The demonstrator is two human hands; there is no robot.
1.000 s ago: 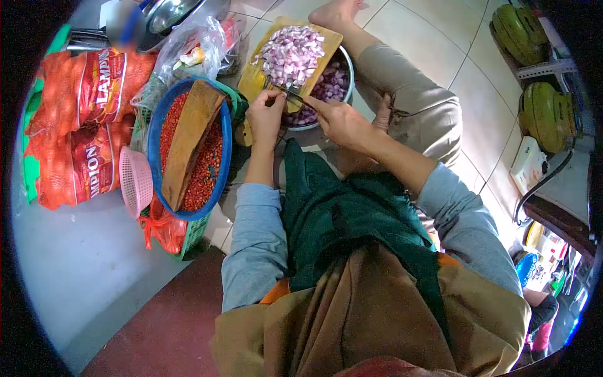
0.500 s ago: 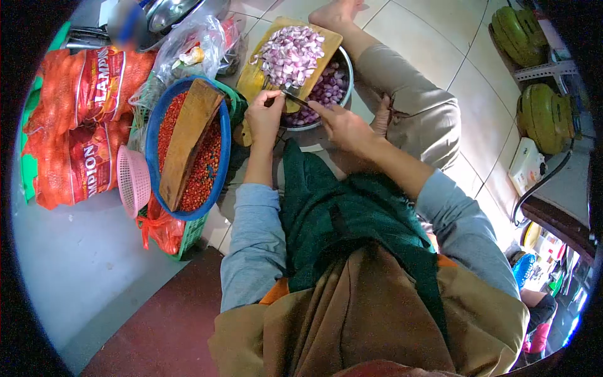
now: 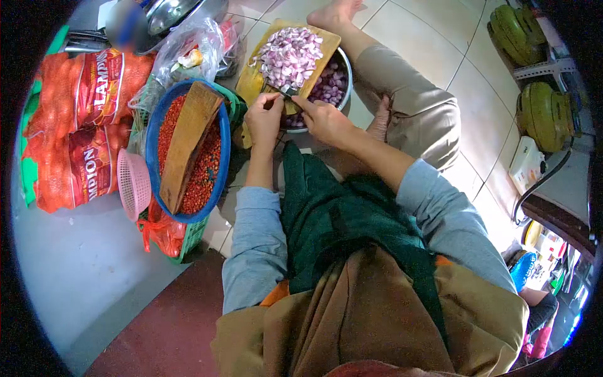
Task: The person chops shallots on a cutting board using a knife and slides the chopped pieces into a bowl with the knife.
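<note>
My right hand [image 3: 329, 122] is closed around a knife, its dark blade [image 3: 291, 92] at the near edge of a wooden cutting board [image 3: 252, 70]. Close to the blade's tip, the fingers of my left hand [image 3: 264, 118] are pinched together; whatever they hold is too small to make out. A heap of cut purple-and-white shallots [image 3: 290, 55] covers much of the board. The board lies across a round metal bowl [image 3: 347, 80], in which more shallots [image 3: 329, 87] show beneath it.
To the left, a blue basin [image 3: 225, 146] holds small red chillies [image 3: 200, 179] and a wooden block [image 3: 188, 141]. Beside it are a pink basket [image 3: 133, 185], red mesh sacks [image 3: 59, 129] and a plastic bag [image 3: 182, 47]. Green gas cylinders [image 3: 541, 113] stand at the right.
My right hand has shifted slightly left, bringing the knife nearer my left hand, and less of the blade shows. My left hand stays at nearly the same spot.
</note>
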